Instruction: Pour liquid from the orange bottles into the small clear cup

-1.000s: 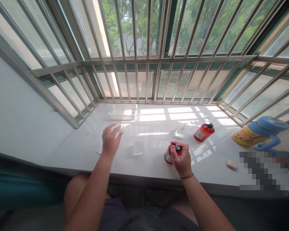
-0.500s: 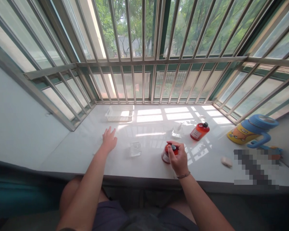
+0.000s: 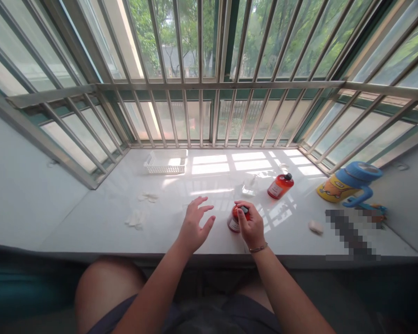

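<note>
"What's your right grip doing?"

"My right grip [image 3: 252,227] is wrapped around the top of a red bottle [image 3: 233,225], which is on the table [image 3: 101,232] in front of me."

"And your left?"

"My left grip [image 3: 194,226] has its fingers spread and its thumb held away from them. It's just left of the bottle, not touching it."

"What else is around?"

"Beyond my right grip is a second bottle [image 3: 276,189], with a clear container [image 3: 249,188] to its left. Farther right stands a flask [image 3: 341,186]. White scraps [image 3: 135,221] lie to my left, nearer me than the basket [image 3: 165,170]."
</note>
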A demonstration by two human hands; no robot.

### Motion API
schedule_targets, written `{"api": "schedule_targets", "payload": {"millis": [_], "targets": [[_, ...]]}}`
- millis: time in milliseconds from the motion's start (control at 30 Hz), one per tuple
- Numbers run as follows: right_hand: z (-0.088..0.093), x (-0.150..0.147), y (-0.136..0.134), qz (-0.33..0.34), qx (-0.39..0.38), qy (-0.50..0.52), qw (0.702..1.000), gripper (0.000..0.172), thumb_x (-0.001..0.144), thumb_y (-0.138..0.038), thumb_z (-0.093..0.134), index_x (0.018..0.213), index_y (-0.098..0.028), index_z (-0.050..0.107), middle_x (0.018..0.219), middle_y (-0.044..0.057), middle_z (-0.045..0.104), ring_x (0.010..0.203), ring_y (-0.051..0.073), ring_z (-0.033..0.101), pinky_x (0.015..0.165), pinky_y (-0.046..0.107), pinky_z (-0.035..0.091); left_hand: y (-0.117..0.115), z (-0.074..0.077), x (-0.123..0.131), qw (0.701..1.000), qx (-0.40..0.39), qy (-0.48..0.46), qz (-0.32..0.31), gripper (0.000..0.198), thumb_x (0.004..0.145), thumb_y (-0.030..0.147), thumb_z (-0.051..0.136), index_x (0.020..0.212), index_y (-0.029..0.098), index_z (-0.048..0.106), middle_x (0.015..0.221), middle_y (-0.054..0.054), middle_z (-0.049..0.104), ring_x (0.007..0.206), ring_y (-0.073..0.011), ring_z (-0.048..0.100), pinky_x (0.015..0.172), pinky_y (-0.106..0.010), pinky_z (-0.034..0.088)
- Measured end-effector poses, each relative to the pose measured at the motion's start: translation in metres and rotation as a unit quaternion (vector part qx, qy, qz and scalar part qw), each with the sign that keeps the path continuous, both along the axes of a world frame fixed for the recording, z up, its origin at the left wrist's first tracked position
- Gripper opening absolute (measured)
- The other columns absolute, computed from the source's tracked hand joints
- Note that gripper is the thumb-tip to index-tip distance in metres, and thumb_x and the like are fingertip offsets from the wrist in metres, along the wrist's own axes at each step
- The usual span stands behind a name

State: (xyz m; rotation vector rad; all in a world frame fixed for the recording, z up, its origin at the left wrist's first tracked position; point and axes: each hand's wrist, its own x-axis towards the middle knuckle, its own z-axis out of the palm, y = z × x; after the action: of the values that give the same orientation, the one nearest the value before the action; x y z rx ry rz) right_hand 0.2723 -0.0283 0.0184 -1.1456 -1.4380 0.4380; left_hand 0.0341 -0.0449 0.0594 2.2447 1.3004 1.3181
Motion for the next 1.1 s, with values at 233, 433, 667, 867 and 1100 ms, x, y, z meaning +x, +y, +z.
{"api": "schedule_targets", "payload": {"millis": [233,433,667,867,1100], "targets": [[-0.001,-0.003,0.002,0.002,-0.015,0.041,0.999,0.024,0.097,-0.043,0.073,0.110,-0.026,0.063,0.114,0.009,0.075,0.104,0.027,0.073,0.095,0.047,0.059,-0.016,-0.006,0.013,0.999,-0.024,-0.016,-0.040,0.026,0.103,0.027,0.062,0.128,0.026,0.067,0.147,-0.014,0.061,0.145,-0.0308,0.054,0.122,-0.060,0.045],[0.001,-0.002,0.003,-0.007,-0.007,0.061,0.998,0.036,0.092,-0.041,0.080,0.119,-0.027,0.061,0.117,0.008,0.075,0.106,0.027,0.073,0.099,0.049,0.059,-0.012,0.009,0.027,0.997,-0.032,-0.041,-0.051,0.026,0.102,0.027,0.063,0.128,0.026,0.068,0.146,-0.014,0.062,0.142,-0.0295,0.056,0.118,-0.055,0.049],[-0.002,-0.002,0.004,0.019,-0.012,0.031,0.999,0.026,0.095,-0.040,0.075,0.116,-0.027,0.066,0.117,0.009,0.073,0.110,0.027,0.071,0.102,0.050,0.059,0.009,0.024,0.066,0.996,-0.034,-0.008,-0.086,0.031,0.099,0.024,0.066,0.130,0.025,0.067,0.149,-0.014,0.059,0.145,-0.0308,0.052,0.122,-0.056,0.046],[-0.007,-0.004,0.006,0.018,-0.018,0.105,0.994,0.034,0.090,-0.038,0.080,0.115,-0.027,0.060,0.109,0.005,0.072,0.094,0.023,0.073,0.084,0.040,0.064,0.017,0.022,0.098,0.997,-0.049,-0.013,-0.065,0.047,0.092,0.018,0.070,0.138,0.022,0.058,0.143,-0.015,0.061,0.139,-0.0333,0.054,0.121,-0.059,0.046],[-0.005,-0.006,0.006,0.017,-0.004,0.118,0.993,0.042,0.089,-0.038,0.080,0.123,-0.028,0.058,0.114,0.006,0.073,0.095,0.023,0.074,0.084,0.041,0.065,0.012,0.015,0.107,0.998,-0.048,-0.036,-0.027,0.049,0.091,0.018,0.071,0.136,0.024,0.054,0.141,-0.015,0.062,0.137,-0.0335,0.056,0.119,-0.060,0.049]]}}
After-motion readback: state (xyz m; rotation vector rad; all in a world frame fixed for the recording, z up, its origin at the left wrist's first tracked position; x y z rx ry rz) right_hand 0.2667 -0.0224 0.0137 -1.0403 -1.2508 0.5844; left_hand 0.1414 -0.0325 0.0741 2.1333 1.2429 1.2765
